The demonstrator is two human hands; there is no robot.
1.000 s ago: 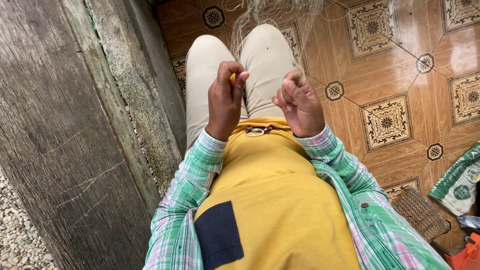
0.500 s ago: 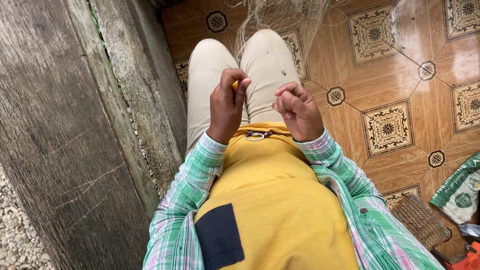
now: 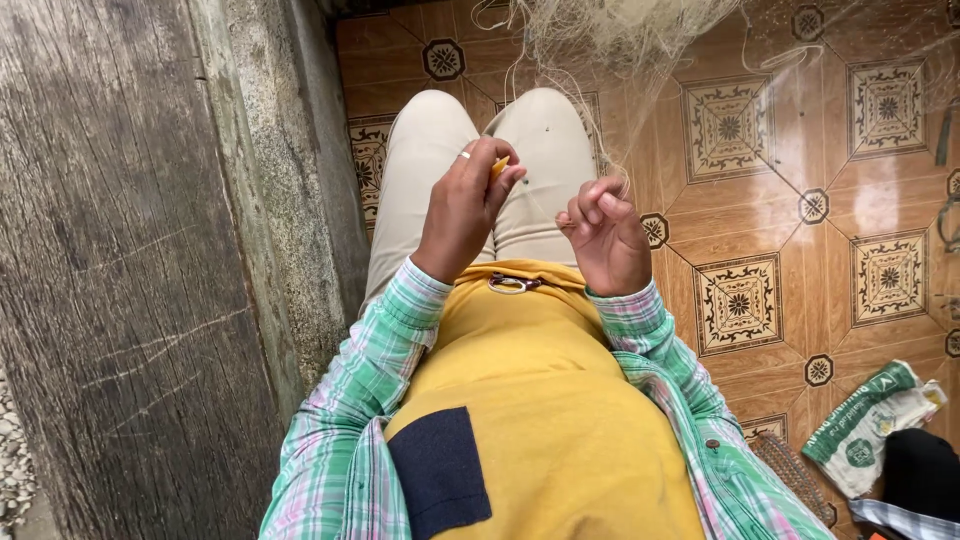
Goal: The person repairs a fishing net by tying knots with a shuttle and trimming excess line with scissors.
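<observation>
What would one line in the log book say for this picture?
left hand: pinches small yellow tool | right hand: fingers curled on fine net thread | net: hangs over knees | floor: patterned tiles

Patterned tile floor (image 3: 800, 260), weathered wall (image 3: 120, 280)

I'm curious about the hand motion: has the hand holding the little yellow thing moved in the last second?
Yes. The left hand with the yellow piece has lifted slightly off the yellow shirt's neckline, toward the knees. The camera shifted too, so the move is small.
</observation>
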